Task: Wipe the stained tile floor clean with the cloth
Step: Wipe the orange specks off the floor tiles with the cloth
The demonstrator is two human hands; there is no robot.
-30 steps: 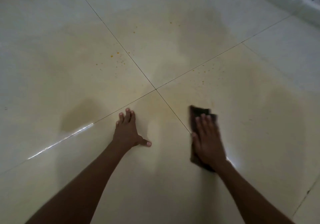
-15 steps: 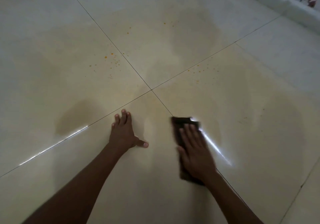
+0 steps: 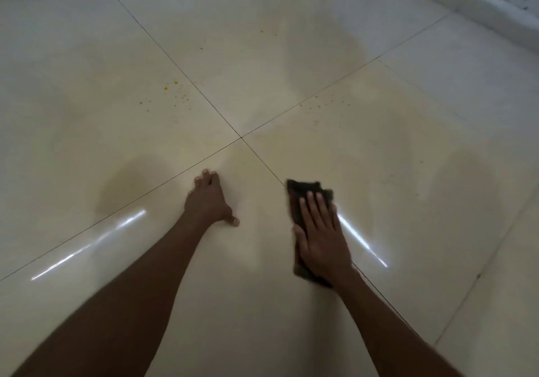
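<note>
Cloth [image 3: 303, 192] lies flat on floor [image 3: 87, 114] under right hand [image 3: 322, 239], palm pressing, fingers spread, nothing gripped (spreads scrubbing force). Left hand [image 3: 208, 201] splayed empty, bracing weight. Farther out, orange specks [image 3: 175, 93] unwiped.

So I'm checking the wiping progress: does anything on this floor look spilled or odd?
Yes. Orange specks dot the far left tile, with more across the joint and two farther off. The right hand presses the cloth short of them.
</note>
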